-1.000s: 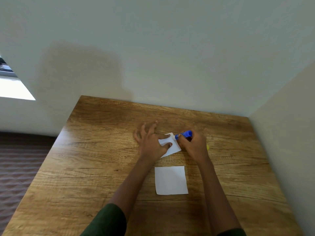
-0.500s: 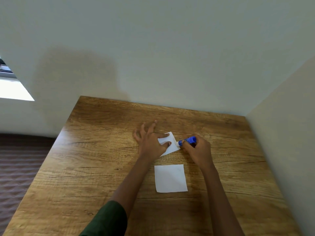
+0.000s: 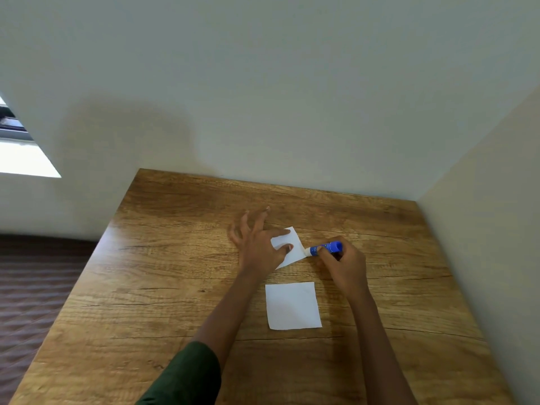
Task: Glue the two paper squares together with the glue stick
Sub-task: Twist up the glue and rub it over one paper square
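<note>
So my left hand [image 3: 260, 247] has fingers spread flat, pinning the far square [image 3: 287, 247] on the counter [image 3: 175, 273]; right fingers [image 3: 325, 252] clamp the glue stick [image 3: 325, 248] at its edge. Glue might smear onto wood, or the sheet might crumple.

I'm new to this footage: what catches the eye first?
The blue glue stick, gripped in the right hand, its tip at the right corner of the far paper. The left hand pins that paper to the wooden table. A second paper lies bare nearer the person.
</note>
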`<state>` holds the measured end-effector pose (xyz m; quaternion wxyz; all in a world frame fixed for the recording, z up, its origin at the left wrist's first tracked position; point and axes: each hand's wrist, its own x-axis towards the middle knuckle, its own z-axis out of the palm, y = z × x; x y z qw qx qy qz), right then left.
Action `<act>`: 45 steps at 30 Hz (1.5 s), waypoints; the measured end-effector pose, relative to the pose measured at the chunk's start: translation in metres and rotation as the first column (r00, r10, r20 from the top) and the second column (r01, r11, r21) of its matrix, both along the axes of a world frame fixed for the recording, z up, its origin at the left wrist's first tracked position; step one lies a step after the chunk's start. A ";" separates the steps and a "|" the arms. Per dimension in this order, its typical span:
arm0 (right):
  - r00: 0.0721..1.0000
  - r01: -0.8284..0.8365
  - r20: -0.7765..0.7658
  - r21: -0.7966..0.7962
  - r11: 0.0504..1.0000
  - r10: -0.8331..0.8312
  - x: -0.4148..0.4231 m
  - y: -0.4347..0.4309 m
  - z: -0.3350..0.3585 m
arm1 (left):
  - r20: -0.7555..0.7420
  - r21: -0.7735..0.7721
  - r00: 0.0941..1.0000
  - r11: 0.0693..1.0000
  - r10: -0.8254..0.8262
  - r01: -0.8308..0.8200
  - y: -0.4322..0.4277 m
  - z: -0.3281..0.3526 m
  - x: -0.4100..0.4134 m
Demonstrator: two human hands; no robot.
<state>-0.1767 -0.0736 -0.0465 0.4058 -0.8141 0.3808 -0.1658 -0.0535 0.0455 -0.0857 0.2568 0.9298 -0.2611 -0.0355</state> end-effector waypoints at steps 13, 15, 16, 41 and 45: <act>0.975 0.117 0.160 0.220 0.969 -0.154 -0.003 0.006 -0.005 | -0.018 0.019 1.000 1.000 -0.004 0.005 0.000 0.005 -0.001; 0.974 0.119 0.159 0.242 0.963 -0.161 -0.004 0.005 -0.006 | -0.016 0.013 1.000 1.000 -0.009 0.009 0.000 0.004 0.000; 0.974 0.117 0.159 0.253 0.960 -0.161 -0.004 0.005 -0.007 | -0.017 0.007 1.000 1.000 -0.012 0.013 0.000 0.004 0.000; 0.934 0.122 0.267 0.386 0.915 -0.237 -0.011 0.011 -0.007 | -0.282 0.173 0.886 0.888 -0.369 0.425 0.025 0.014 0.043; 0.962 0.010 0.249 0.365 0.931 -0.108 -0.004 0.020 -0.009 | -0.287 0.193 0.880 0.877 -0.378 0.439 0.025 0.014 0.046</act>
